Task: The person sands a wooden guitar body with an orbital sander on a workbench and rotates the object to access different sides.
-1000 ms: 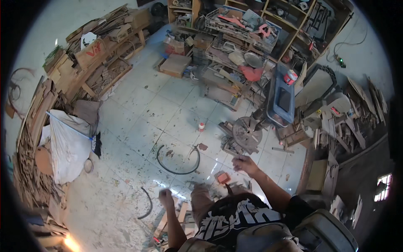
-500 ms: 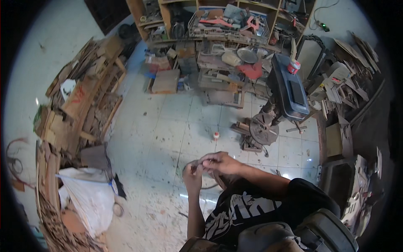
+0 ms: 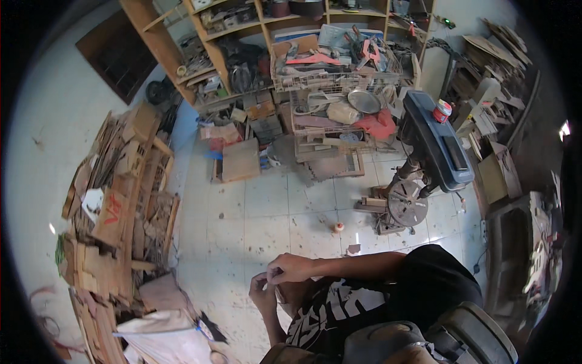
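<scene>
My left hand (image 3: 262, 291) and my right hand (image 3: 288, 268) meet close in front of my body, low in the picture. Both have their fingers bent inward in a pinch, the right one lying over the tips of the left. Whatever they hold between them, if anything, is too small or covered to name. Beyond my hands, a small red and white bottle (image 3: 338, 227) stands on the tiled floor.
A drill press (image 3: 433, 139) with a round slotted table stands ahead on the right, a red can (image 3: 442, 111) on its top. Wire baskets of tools (image 3: 336, 76) and wooden shelves (image 3: 264, 24) line the back. Stacked wood scraps (image 3: 115, 212) fill the left; a white sack (image 3: 163, 333) lies nearer.
The view has tilted upward, showing more of the shelves. My hands appear lower and slightly further left, still together with fingers pinched.
</scene>
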